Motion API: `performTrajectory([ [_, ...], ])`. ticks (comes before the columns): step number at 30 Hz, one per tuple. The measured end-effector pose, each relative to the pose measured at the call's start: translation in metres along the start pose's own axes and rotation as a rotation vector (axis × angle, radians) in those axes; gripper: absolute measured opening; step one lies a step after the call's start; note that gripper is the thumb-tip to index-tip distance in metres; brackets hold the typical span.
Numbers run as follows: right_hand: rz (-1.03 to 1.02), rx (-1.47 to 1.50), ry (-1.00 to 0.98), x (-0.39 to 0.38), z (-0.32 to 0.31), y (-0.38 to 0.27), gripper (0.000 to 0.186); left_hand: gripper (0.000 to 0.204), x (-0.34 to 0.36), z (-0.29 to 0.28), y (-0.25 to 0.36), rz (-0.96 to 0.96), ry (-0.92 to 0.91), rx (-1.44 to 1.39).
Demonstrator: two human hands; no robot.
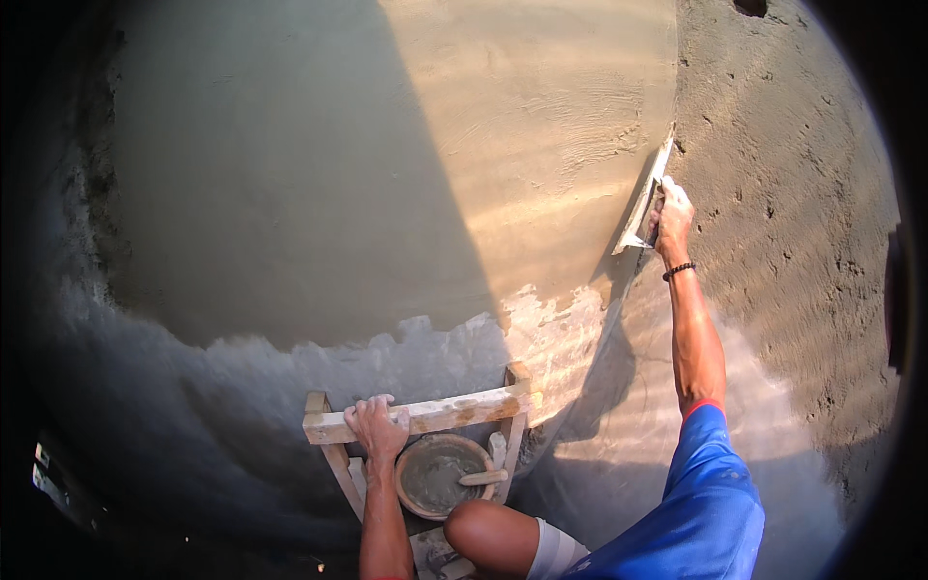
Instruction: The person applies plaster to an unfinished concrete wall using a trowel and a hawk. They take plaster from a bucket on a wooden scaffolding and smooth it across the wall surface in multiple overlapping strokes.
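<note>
With my right hand (674, 220) I grip the handle of a plastering trowel (646, 198), its long blade edge-on against the wall near the corner. Wet smooth plaster (541, 126) covers the wall to its left. My left hand (378, 425) is wrapped over the top bar of a wooden frame (454, 410), perhaps a ladder or scaffold. Just below that bar sits a round bowl (425, 480) of grey wet mix. A tool with a wooden handle (482, 478) lies across the bowl's right rim.
On the right stands a rough, pitted wall (783, 193) meeting the plastered one at the corner. Below the fresh plaster runs a ragged edge over a paler grey surface (406, 348). My bent knee (491, 535) is close beside the bowl. A shadow covers the left part of the wall.
</note>
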State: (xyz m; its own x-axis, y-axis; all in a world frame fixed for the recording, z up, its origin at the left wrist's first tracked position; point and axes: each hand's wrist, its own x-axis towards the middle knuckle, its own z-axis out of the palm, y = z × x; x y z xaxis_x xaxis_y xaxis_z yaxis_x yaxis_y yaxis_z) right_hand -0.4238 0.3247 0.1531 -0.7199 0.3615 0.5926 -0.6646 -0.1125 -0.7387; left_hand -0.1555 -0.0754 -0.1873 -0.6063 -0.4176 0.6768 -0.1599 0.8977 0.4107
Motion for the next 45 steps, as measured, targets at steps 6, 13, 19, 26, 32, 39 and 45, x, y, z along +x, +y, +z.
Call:
performTrajectory([
  [6,-0.065,-0.205,-0.131,0.023,0.039,0.0,0.026,0.029,-0.002,0.004,0.002,-0.015,0.053,-0.028],
  [13,-0.67,-0.722,-0.44,-0.202,0.161,0.035,0.032,0.027,-0.004,0.001,-0.003,-0.018,0.058,-0.031],
  [19,-0.744,-0.559,-0.95,-0.29,0.146,0.072,0.039,0.027,-0.007,0.002,-0.019,0.009,0.064,-0.042],
  [26,0.065,0.09,-0.02,-0.057,0.006,0.058,0.026,0.03,-0.002,0.004,-0.002,0.039,0.034,-0.04],
  [32,0.037,-0.146,-0.106,-0.108,0.089,0.066,0.032,0.029,-0.006,0.001,-0.007,0.017,0.061,-0.022],
  [39,-0.493,-0.573,-0.55,-0.306,0.26,-0.002,0.035,0.029,-0.012,-0.002,-0.011,0.037,0.051,-0.064],
  [45,-0.434,-0.47,-1.098,-0.408,0.28,0.032,0.044,0.028,-0.012,0.004,-0.019,0.072,0.026,-0.086],
])
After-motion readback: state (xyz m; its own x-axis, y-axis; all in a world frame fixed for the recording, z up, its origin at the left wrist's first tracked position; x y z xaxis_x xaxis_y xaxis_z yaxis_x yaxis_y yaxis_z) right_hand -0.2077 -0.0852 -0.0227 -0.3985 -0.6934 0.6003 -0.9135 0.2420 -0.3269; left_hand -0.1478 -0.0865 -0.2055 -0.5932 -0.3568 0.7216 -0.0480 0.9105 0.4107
